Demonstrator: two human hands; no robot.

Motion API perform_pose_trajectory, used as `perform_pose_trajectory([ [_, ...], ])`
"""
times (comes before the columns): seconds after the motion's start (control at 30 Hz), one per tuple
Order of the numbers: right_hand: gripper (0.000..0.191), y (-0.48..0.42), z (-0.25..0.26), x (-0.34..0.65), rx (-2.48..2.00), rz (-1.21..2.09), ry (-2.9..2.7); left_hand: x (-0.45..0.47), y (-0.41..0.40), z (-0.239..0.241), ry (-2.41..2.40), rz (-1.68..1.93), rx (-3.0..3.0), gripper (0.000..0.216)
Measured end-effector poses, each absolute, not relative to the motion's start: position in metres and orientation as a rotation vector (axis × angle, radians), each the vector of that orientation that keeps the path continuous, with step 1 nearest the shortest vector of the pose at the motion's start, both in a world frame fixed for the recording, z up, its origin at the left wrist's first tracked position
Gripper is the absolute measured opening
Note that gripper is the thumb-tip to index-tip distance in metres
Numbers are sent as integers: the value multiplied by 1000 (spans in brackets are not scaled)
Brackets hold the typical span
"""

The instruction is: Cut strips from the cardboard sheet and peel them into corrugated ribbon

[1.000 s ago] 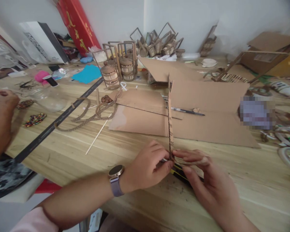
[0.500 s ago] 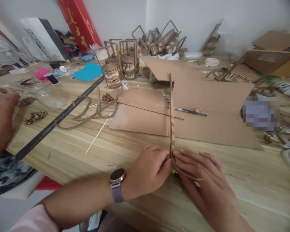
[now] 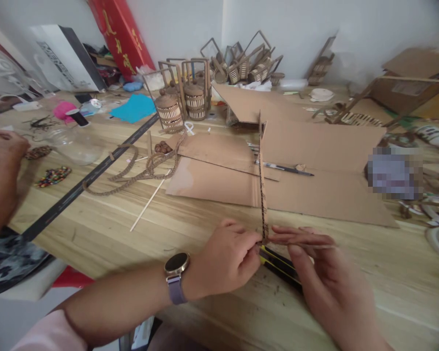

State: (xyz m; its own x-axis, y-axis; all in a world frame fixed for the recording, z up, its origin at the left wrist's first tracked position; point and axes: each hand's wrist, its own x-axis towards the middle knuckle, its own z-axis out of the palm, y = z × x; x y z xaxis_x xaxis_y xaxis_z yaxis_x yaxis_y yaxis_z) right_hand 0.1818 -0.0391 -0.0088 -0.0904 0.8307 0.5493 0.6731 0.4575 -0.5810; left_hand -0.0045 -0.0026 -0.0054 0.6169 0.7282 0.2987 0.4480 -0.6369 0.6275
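A narrow corrugated cardboard strip stands on edge, running away from me. My left hand, with a watch on its wrist, is closed in a pinch at the strip's near end. Between the thumb and fingers of my right hand is a thin brown flap pointing right, which looks like the strip's bent end. A black and yellow utility knife lies on the table between my hands, partly covered by the right one.
Cardboard sheets lie beyond my hands, a black pen on top. Small lidded baskets stand behind. Left are a brown woven strip, a thin stick, a black band, beads and another person's hand.
My right hand has shifted right and turned, its thumb drawing back and uncovering more of the utility knife. The strip's near end has tipped slightly right. My left hand stays nearly in place.
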Motion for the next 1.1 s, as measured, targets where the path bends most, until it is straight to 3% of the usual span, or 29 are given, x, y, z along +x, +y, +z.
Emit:
perform_pose_trajectory([
  [0.43,7,-36,-6,178,-1133,-52,-2024,-5,-1,-8,903,773,2245,30],
  [1.1,9,-41,-12,186,-1330,108,-1811,-6,1,-5,701,707,2425,18],
])
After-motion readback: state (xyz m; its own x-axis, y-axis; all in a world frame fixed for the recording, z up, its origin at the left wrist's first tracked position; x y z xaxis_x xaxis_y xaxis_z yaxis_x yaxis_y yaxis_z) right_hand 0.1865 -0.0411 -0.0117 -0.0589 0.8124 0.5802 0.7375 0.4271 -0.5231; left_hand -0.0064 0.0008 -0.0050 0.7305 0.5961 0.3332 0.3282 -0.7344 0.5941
